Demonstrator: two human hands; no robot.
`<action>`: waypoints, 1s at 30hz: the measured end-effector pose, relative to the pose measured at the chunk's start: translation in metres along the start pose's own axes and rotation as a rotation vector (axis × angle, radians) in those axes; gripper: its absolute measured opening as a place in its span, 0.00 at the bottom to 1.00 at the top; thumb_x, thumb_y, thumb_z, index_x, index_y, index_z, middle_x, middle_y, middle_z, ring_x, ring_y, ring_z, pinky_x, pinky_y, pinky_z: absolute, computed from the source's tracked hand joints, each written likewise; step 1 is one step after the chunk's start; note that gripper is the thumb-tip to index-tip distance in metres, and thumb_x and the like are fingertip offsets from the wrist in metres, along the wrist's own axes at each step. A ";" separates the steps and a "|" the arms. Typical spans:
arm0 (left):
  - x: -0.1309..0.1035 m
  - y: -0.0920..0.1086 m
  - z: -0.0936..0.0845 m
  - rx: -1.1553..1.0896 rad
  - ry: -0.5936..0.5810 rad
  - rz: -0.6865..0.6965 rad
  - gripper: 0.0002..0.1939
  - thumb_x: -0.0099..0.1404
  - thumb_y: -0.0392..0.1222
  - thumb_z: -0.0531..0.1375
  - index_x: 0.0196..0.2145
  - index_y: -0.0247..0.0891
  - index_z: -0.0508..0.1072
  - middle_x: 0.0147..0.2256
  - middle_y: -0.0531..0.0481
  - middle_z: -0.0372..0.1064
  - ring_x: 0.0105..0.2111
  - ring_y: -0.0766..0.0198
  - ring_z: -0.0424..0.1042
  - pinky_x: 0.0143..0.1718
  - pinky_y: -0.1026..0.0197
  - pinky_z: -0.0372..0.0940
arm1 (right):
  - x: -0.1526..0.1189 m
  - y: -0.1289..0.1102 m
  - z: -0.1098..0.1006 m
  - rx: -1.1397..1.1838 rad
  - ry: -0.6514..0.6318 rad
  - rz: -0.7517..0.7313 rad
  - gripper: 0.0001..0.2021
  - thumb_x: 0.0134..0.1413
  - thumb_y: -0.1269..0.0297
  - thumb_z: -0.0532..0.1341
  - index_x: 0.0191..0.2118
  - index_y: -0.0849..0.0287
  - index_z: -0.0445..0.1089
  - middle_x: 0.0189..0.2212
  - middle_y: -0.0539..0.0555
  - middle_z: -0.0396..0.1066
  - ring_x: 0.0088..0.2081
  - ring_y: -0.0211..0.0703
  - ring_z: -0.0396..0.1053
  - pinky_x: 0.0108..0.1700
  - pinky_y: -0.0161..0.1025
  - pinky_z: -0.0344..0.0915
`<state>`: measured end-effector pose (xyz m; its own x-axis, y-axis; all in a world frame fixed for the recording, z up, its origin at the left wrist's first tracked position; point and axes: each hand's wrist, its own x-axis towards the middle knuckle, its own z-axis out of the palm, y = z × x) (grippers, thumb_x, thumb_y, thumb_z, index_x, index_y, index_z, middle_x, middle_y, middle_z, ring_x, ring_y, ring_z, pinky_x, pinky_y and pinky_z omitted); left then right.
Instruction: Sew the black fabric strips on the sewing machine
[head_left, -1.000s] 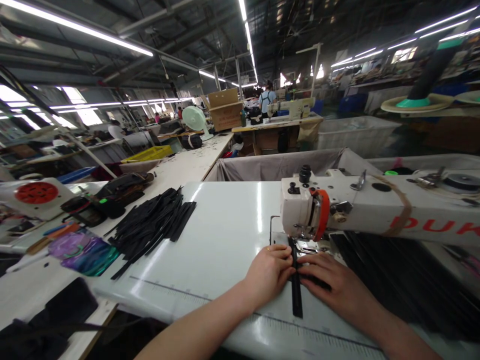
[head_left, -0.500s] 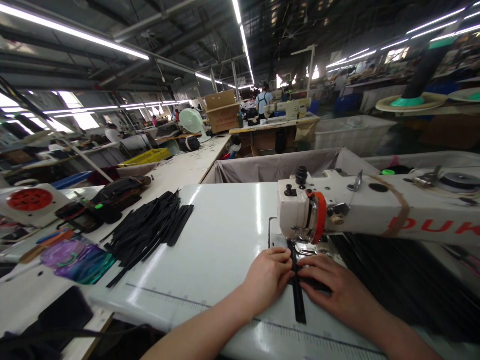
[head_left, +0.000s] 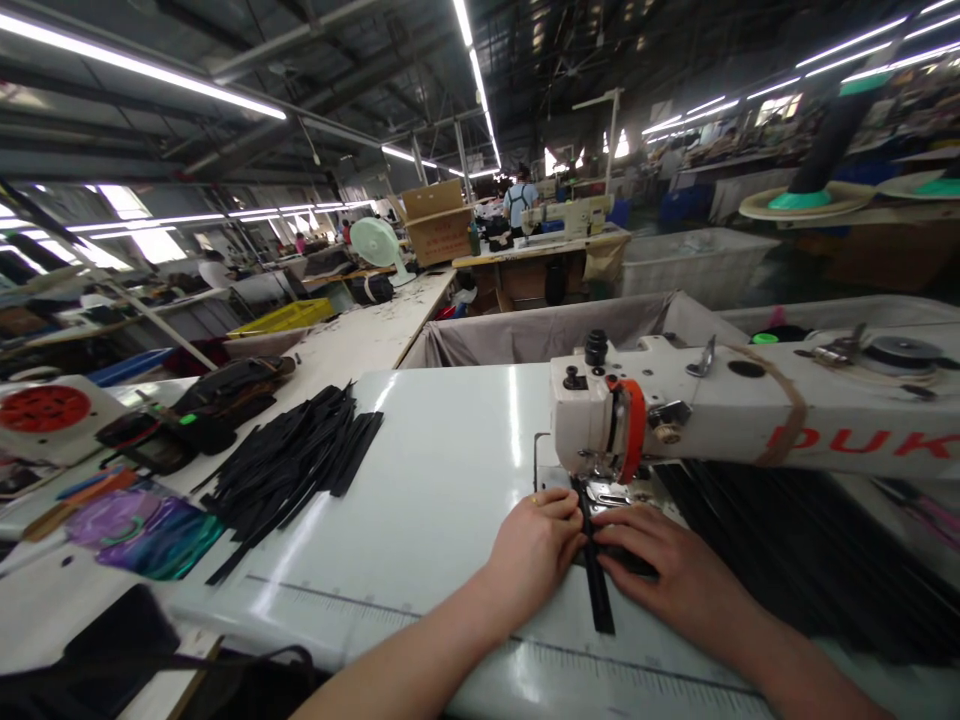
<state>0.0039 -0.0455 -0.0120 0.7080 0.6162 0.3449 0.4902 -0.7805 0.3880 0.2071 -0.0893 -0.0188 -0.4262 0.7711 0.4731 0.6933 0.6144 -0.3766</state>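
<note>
A narrow black fabric strip [head_left: 598, 590] runs from under the sewing machine [head_left: 592, 410] toward me across the pale tabletop. My left hand [head_left: 536, 540] is closed along the strip's left side, its fingers bent close to the presser foot. On the other side, my right hand [head_left: 660, 560] presses its fingertips against the strip, also just in front of the metal plate [head_left: 609, 495]. Something dark lies beneath the right fingers, partly hidden. The needle area is mostly covered by the machine head.
A pile of black strips [head_left: 292, 460] lies on the left of the table, beside a purple and teal pouch [head_left: 142, 530]. More long black strips [head_left: 802, 560] lie under the machine arm. A cloth-lined bin [head_left: 547, 330] stands behind; a fan [head_left: 379, 243] sits farther back.
The whole view has shifted slightly. Both hands stay in nearly the same place on the strip, and its near end sits a little closer to the machine.
</note>
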 end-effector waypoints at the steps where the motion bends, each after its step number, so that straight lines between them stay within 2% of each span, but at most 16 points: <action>1: 0.000 0.000 0.000 0.004 0.001 0.000 0.07 0.68 0.36 0.56 0.36 0.35 0.75 0.43 0.45 0.75 0.50 0.57 0.71 0.57 0.56 0.65 | 0.000 -0.001 -0.001 0.001 -0.003 -0.001 0.07 0.57 0.67 0.61 0.41 0.53 0.73 0.42 0.54 0.74 0.45 0.44 0.72 0.48 0.42 0.71; 6: -0.001 0.004 0.002 0.027 0.008 -0.021 0.07 0.67 0.35 0.57 0.39 0.35 0.75 0.44 0.44 0.74 0.50 0.55 0.71 0.55 0.53 0.67 | -0.001 -0.001 -0.002 0.002 -0.019 0.005 0.09 0.57 0.69 0.60 0.43 0.54 0.73 0.43 0.54 0.74 0.46 0.44 0.71 0.49 0.42 0.70; 11: 0.006 -0.001 0.004 0.023 0.064 -0.052 0.08 0.68 0.35 0.55 0.40 0.35 0.75 0.43 0.44 0.75 0.50 0.56 0.70 0.54 0.54 0.68 | 0.001 -0.005 -0.006 0.038 -0.022 -0.002 0.11 0.56 0.71 0.59 0.44 0.53 0.72 0.41 0.53 0.74 0.45 0.43 0.72 0.48 0.41 0.70; 15: 0.011 -0.003 0.005 0.015 0.054 -0.071 0.09 0.69 0.35 0.55 0.36 0.36 0.75 0.41 0.45 0.75 0.49 0.57 0.71 0.55 0.54 0.67 | 0.004 -0.013 -0.013 0.099 -0.093 -0.084 0.07 0.58 0.71 0.57 0.36 0.55 0.72 0.33 0.52 0.73 0.37 0.39 0.71 0.39 0.36 0.68; 17: 0.011 -0.003 0.005 0.016 0.049 -0.086 0.08 0.68 0.35 0.55 0.37 0.36 0.75 0.42 0.45 0.75 0.49 0.57 0.70 0.55 0.53 0.67 | 0.004 -0.014 -0.014 0.097 -0.107 -0.102 0.07 0.58 0.70 0.57 0.33 0.55 0.72 0.32 0.51 0.72 0.35 0.39 0.71 0.38 0.36 0.68; 25: 0.010 -0.001 0.004 -0.011 0.061 -0.075 0.07 0.67 0.34 0.56 0.37 0.35 0.75 0.43 0.44 0.75 0.50 0.55 0.70 0.56 0.53 0.66 | 0.004 -0.004 -0.005 0.002 -0.021 -0.048 0.09 0.57 0.71 0.58 0.40 0.54 0.74 0.40 0.53 0.75 0.43 0.43 0.71 0.47 0.41 0.69; 30: 0.010 0.001 0.003 0.002 0.055 -0.078 0.07 0.66 0.33 0.56 0.36 0.35 0.75 0.43 0.44 0.74 0.49 0.55 0.70 0.55 0.52 0.67 | 0.006 0.000 0.001 -0.080 0.023 -0.007 0.09 0.59 0.69 0.57 0.42 0.53 0.74 0.40 0.54 0.75 0.42 0.45 0.72 0.45 0.43 0.72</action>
<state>0.0128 -0.0401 -0.0105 0.6387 0.6798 0.3606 0.5437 -0.7302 0.4137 0.2035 -0.0844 -0.0166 -0.4186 0.7618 0.4944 0.7348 0.6040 -0.3085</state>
